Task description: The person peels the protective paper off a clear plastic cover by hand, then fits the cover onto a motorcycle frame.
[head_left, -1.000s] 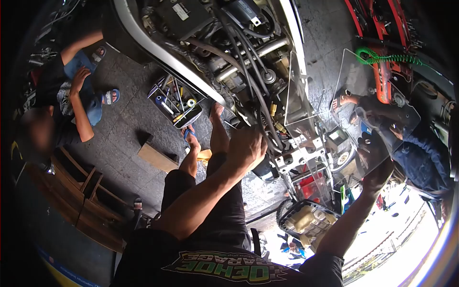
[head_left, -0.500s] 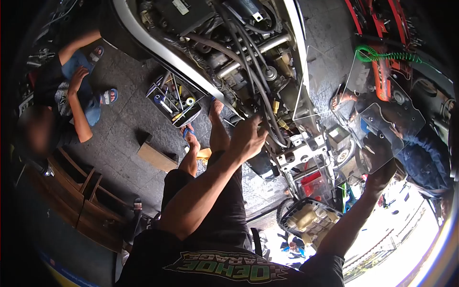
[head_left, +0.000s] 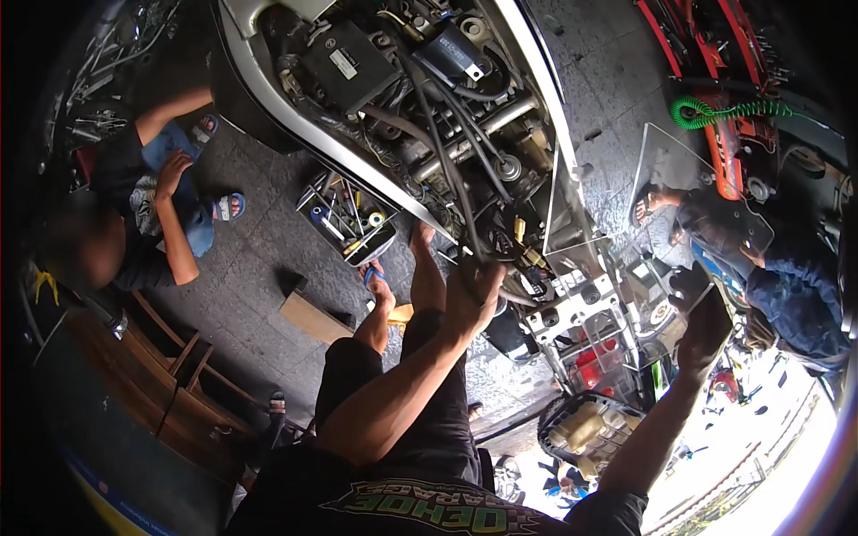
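Note:
My left hand [head_left: 480, 293] is closed at the lower end of the open motorcycle body [head_left: 313, 147], with the fingers around a black hose [head_left: 458, 192]. The hose runs down from the engine bay into the fingers, and a short stretch shows past them. To the right, my right hand [head_left: 702, 323] is raised with its fingers at the edge of a clear plastic sheet [head_left: 666, 183]. Straight edges and small holes show on this see-through sheet, which spans in front of the frame and the floor. A bare metal bracket [head_left: 572, 304] lies between my hands.
A tray of hand tools [head_left: 349, 219] sits on the floor at left, near a wooden block [head_left: 315, 308]. One person [head_left: 134, 214] sits at far left, another [head_left: 778, 295] at right. A green coiled hose [head_left: 715, 113] hangs by a red stand [head_left: 724, 152]. Wooden benches [head_left: 161, 357] stand lower left.
My left hand has come down and closed on the hose, which now bends toward it. My right hand stays raised while the clear sheet has tilted. The view has shifted slightly.

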